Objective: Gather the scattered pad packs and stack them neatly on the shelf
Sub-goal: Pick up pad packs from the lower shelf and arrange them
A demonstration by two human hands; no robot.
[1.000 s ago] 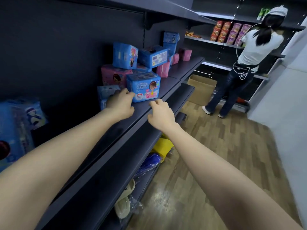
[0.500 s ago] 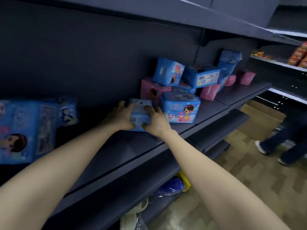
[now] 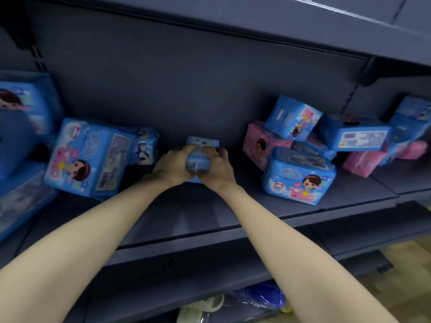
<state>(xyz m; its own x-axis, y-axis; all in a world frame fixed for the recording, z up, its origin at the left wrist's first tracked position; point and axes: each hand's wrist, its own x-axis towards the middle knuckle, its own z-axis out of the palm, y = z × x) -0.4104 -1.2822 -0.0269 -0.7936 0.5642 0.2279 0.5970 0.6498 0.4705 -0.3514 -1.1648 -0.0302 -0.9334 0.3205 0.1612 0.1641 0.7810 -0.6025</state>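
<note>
1. a dark grey shop shelf (image 3: 210, 215) is seen from in front; two bare forearms are stretched in from 7 and 5 o'clock and meet near the centre.
2. a small blue pad pack (image 3: 202, 145) is clamped there between both hands: the left hand (image 3: 172, 165) is curled round its left side, the right hand (image 3: 217, 170) round its right. whether it is resting on the shelf or lifted just off it cannot be told.
3. at 3 o'clock a jumbled heap is seen: a blue pack with a cartoon girl (image 3: 298, 178) in front, a pink pack (image 3: 261, 142) behind, more blue packs tilted on top.
4. at 9 o'clock a large blue pack (image 3: 93, 157) is seen lying tilted, with more blue packs blurred at the left edge.
5. what has changed: a second ago the hands were apart by the heap's front pack, nothing plainly gripped; half a second ago they were closed on the small pack just beside the heap; now that pack has been carried left into the bare stretch between heap and large pack.
6. judged meaning: one pack has been gathered and is being brought towards the 9 o'clock group, where a stack may be built; the heap is still to be cleared.
</note>
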